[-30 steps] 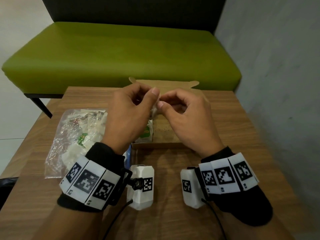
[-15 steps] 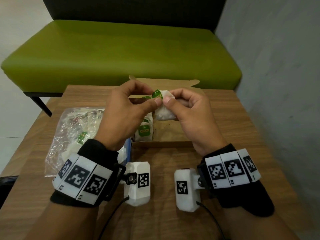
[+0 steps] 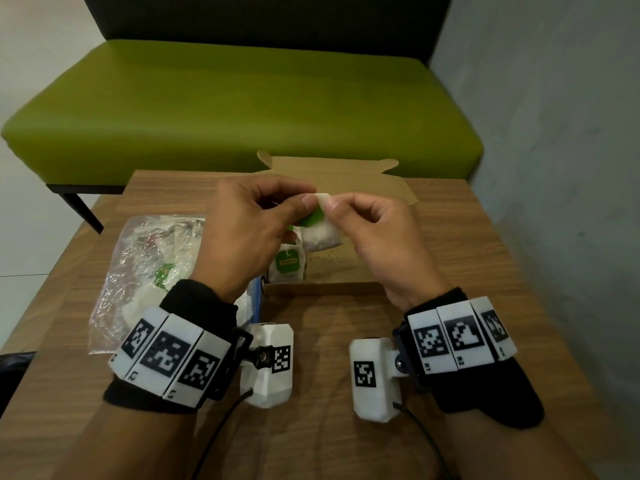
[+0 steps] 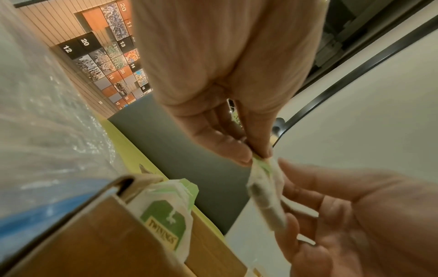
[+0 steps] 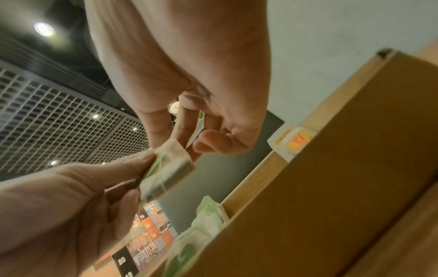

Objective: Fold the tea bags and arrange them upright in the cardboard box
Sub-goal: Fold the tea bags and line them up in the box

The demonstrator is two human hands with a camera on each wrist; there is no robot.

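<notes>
A folded white tea bag with a green tag hangs over the open cardboard box. Both hands hold it by its top edge. My left hand pinches the left corner, and my right hand pinches the right corner. In the left wrist view the left hand nips the tea bag from above, with the right hand's fingers behind it. In the right wrist view the string is wound round the tea bag. Folded tea bags stand upright in the box's left end.
A clear plastic bag with loose tea bags lies left of the box on the wooden table. The box lid lies open at the back. A green bench stands beyond the table, and a grey wall rises on the right.
The tea bag, hidden between the fingers a second ago, now hangs in view below them. Its green tag has gone from the top edge to the bag's left face.
</notes>
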